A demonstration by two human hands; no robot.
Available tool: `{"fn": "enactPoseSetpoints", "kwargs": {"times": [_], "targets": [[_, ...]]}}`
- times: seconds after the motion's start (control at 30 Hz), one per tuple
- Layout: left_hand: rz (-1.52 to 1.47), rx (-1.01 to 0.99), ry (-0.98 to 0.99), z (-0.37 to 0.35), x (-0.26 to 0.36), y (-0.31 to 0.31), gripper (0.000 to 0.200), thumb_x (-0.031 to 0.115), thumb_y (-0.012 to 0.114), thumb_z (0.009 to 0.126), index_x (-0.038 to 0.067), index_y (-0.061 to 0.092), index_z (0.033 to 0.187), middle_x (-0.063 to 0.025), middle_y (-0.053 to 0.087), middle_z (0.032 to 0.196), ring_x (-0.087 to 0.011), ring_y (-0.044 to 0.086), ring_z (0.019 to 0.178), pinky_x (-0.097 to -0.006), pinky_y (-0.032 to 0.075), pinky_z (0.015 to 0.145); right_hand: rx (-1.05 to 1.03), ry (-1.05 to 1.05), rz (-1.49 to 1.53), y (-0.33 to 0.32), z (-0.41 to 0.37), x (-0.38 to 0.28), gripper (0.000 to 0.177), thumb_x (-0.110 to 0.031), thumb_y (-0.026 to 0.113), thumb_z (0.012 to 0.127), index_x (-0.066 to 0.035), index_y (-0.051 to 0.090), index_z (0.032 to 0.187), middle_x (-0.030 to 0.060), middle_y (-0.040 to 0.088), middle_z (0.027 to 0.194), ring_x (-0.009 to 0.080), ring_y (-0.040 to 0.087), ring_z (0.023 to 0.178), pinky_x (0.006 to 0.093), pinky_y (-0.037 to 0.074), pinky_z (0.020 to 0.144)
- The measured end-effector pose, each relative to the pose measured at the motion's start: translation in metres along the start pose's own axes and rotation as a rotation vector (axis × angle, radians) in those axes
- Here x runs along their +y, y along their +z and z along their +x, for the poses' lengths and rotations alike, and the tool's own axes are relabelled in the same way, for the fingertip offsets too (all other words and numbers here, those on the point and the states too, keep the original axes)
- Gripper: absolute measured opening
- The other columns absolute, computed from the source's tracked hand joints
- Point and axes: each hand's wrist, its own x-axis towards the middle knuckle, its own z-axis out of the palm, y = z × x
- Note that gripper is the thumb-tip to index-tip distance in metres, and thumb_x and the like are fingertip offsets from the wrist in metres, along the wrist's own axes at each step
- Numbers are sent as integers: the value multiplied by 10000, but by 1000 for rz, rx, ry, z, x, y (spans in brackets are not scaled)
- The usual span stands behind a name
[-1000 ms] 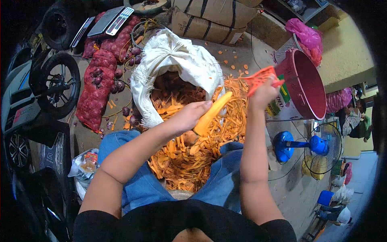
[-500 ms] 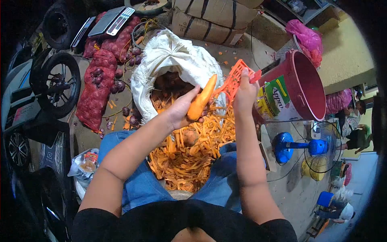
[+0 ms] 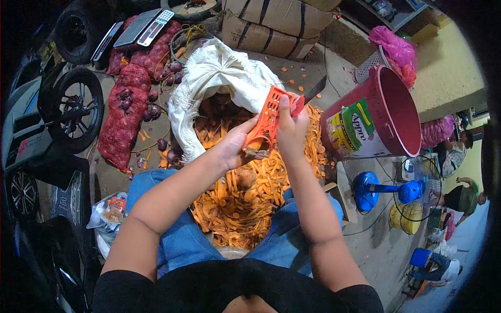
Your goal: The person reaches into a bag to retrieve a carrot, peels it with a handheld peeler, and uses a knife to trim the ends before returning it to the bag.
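My right hand is closed round the handle of an orange-red peeler, with a dark knife blade sticking out beyond the same hand. The peeler's lower end lies over the carrot in my left hand, which hides most of it. Under both hands, a heap of orange peelings lies between my knees, with a round brownish piece on it. Just beyond stands an open white sack with carrots inside.
Red net bags of onions lie at left beside a scale and a motorbike wheel. At right are a red bucket, a blue fan and people in the background. Bundled cartons stand at the back.
My right hand has moved left and nearer, bringing the peeler onto the carrot. The knife blade now shows beyond it. My left hand has stayed nearly in place.
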Motion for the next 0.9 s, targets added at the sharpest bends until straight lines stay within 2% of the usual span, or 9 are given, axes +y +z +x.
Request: {"fn": "enactPoseSetpoints", "kwargs": {"times": [0.1, 0.17, 0.27, 0.43, 0.5, 0.57, 0.6, 0.67, 0.9], "targets": [[15, -8, 17, 0, -2, -3, 321, 330, 357, 836, 79, 487, 988, -32, 564, 880, -123, 548, 722, -256, 460, 580, 1, 17, 47, 3, -3, 4, 182, -184, 450, 822, -5, 478, 805, 22, 490, 664, 78, 430, 595, 223, 369, 547], [68, -64, -6, 0, -3, -6, 318, 337, 356, 836, 86, 486, 982, -31, 562, 860, -119, 538, 705, -260, 455, 561, 49, -89, -93, 3, -5, 5, 192, -187, 441, 826, 1, 473, 802, 27, 484, 647, 79, 424, 580, 230, 364, 529], [107, -143, -70, 0, -5, -13, 321, 350, 350, 836, 89, 488, 964, -30, 550, 837, -118, 521, 672, -254, 449, 516, 122, -69, -150, -4, 0, -3, 208, -197, 430, 830, 4, 465, 795, 27, 479, 636, 80, 417, 569, 237, 359, 515], [241, -28, -122, 0, 0, -9, 360, 380, 333, 837, 69, 474, 952, -28, 509, 791, -119, 508, 635, -231, 428, 449, 208, -139, -202, -14, 12, -4, 217, -206, 425, 830, 7, 463, 805, 31, 476, 643, 85, 416, 573, 236, 360, 522], [338, -140, -212, -5, -2, -13, 393, 397, 365, 819, 48, 480, 957, -61, 523, 795, -139, 535, 691, -239, 462, 478, 364, -254, -239, -34, 29, 7, 209, -194, 428, 827, 10, 463, 800, 36, 471, 664, 89, 419, 586, 234, 363, 535], [442, -54, -222, -18, -3, -1, 391, 393, 389, 813, 40, 473, 960, -71, 522, 794, -146, 536, 687, -244, 461, 483, 642, -211, -348, -82, 63, 49, 194, -185, 426, 825, -2, 460, 771, 31, 461, 692, 88, 419, 600, 234, 360, 536], [486, -65, -228, -20, -5, -1, 388, 390, 398, 811, 42, 470, 967, -70, 522, 792, -147, 535, 679, -244, 460, 482, 644, -211, -347, -90, 64, 43, 194, -185, 426, 825, -2, 460, 771, 31, 461, 692, 88, 419, 600, 234, 360, 536], [494, -44, -213, -21, -6, 3, 384, 386, 413, 806, 48, 461, 981, -66, 527, 792, -136, 536, 663, -230, 450, 470, 566, 33, 25, -98, 61, 22, 150, -165, 438, 816, -20, 472, 835, 22, 491, 723, 78, 469, 641, 224, 397, 558], [441, -54, -128, -5, 0, -1, 340, 375, 334, 837, 86, 464, 960, -1, 490, 726, -84, 513, 628, -204, 415, 461, 207, 32, -123, -17, 11, -12, 174, -183, 462, 809, -16, 479, 763, -3, 451, 638, 74, 406, 581, 223, 345, 517]]}}
